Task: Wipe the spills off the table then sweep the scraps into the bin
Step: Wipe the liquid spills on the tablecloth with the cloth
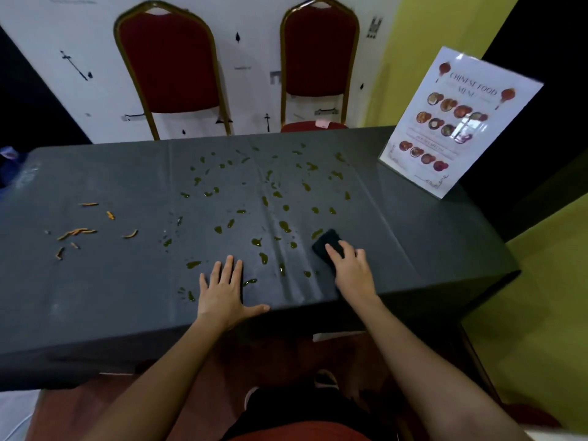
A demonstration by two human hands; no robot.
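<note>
A table (413, 224) under a dark grey cloth fills the view. Beyond its far edge stand two red chairs (171, 65) with gold frames. One menu card (458, 122) stands upright on the table's far right corner. Yellow-green spills (283, 226), too many to count, dot the table's middle. Roughly eight orange scraps (76, 232) lie towards the table's left end, long axes mostly along its length. The left hand (222, 291) rests flat near the table's front edge, fingers spread apart. The right hand (351, 267) presses one dark sponge (327, 245) onto the table, fingers clamped over it; the sponge's long axis points away and leftward.
</note>
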